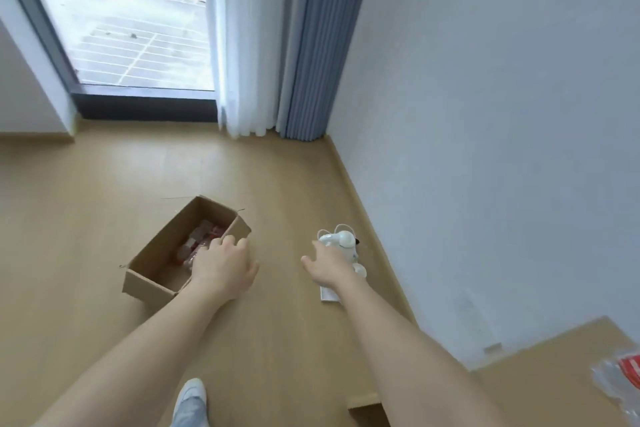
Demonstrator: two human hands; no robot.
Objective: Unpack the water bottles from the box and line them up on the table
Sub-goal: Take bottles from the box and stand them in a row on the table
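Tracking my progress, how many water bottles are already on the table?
1: a clear plastic red-labelled water bottle at the right edge of the light wooden table, cut off by the frame; others may be unseen.

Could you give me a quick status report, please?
Left hand at box rim, over bottles, hold unclear. Right hand open, by white toy. One bottle on table.

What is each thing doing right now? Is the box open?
box: open.
water bottles: lying inside the box.
left hand: over the box's rim; grip unclear.
right hand: open, holding nothing.
curtains: pulled aside.
bottle: on the table, cut off by the picture's edge.
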